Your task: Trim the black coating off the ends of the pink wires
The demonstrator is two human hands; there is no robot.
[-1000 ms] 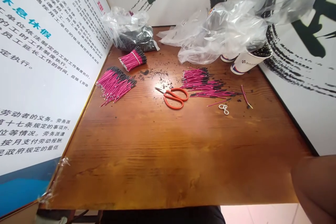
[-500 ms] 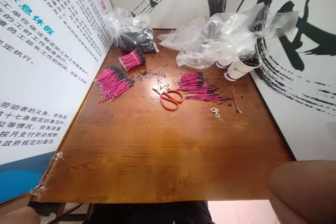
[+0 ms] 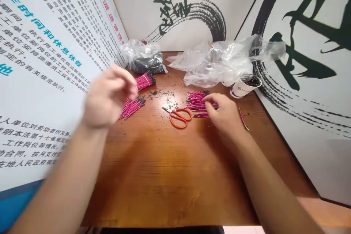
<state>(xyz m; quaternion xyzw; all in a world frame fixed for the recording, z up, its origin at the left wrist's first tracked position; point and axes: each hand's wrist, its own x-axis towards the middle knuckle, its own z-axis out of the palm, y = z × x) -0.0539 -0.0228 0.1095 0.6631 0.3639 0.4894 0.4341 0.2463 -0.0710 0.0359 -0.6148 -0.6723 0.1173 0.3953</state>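
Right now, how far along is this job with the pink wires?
Looks done: one banded bundle lies by the bag. In hand: the right hand touches the right pile of pink wires beside the scissors; the left hand, blurred, hovers over the left pile. Left, probably: both loose piles have no band.

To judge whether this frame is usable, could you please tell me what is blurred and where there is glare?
Head view: the left hand is smeared by motion blur; the right hand, at the pink wires, is fairly sharp; soft glare lies on the table.
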